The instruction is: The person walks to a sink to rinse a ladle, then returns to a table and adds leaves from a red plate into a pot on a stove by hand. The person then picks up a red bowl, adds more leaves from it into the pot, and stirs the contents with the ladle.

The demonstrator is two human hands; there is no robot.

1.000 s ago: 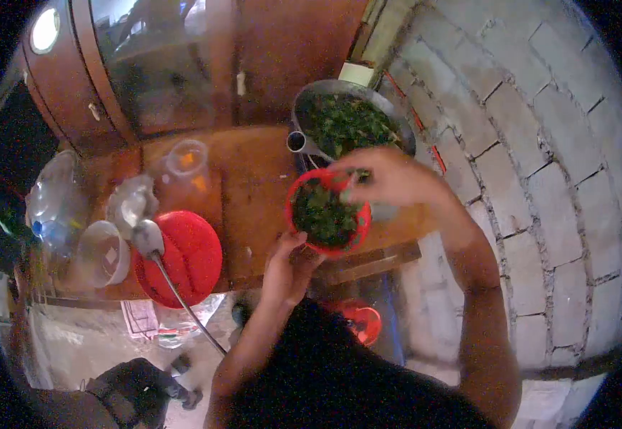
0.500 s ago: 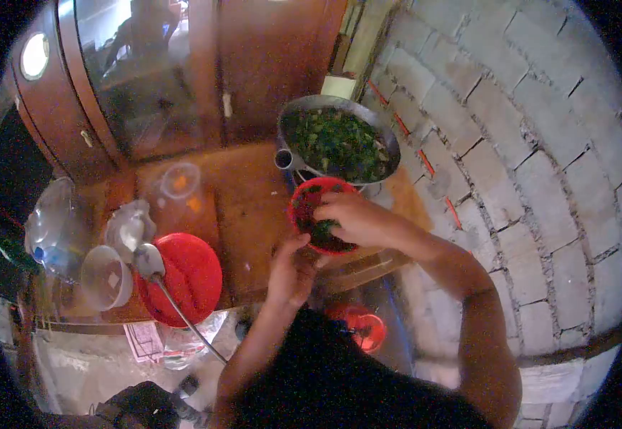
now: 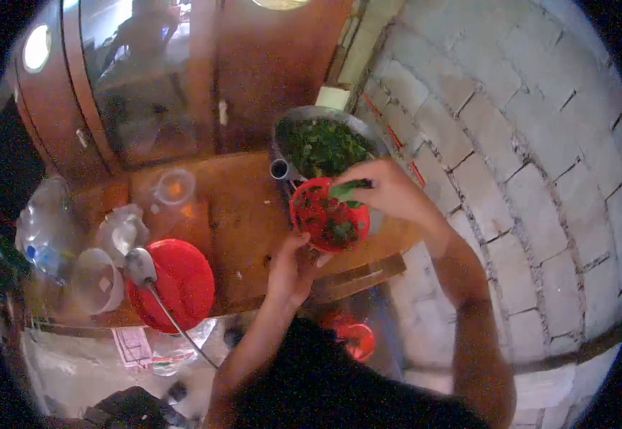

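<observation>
My left hand [image 3: 295,268] grips the near left rim of a red plastic bowl [image 3: 304,229], which is tilted toward me. Chopped green leaves [image 3: 343,230] cling to the bowl's inside. Above the bowl's right side, my right hand [image 3: 386,189] is closed on a pinch of green leaves [image 3: 350,190]. Just beyond the bowl sits a metal wok [image 3: 279,132], holding a heap of chopped greens [image 3: 322,143]. The wok's hollow handle socket [image 3: 279,169] points toward me. The bowl and my right hand cover part of the wok's near rim.
On the wooden table [image 3: 243,214], a ladle [image 3: 141,269] rests across a red basin [image 3: 189,286] at left. Beside it are a white tub [image 3: 96,282], a clear plastic bag [image 3: 45,229] and a clear lid [image 3: 175,186]. A block wall [image 3: 511,179] rises at right, a wooden cabinet [image 3: 254,79] behind.
My right hand has lifted out of the red bowl, up and to the right, with green leaves in its fingers. More of the bowl's inside shows. My left hand stays on the rim.
</observation>
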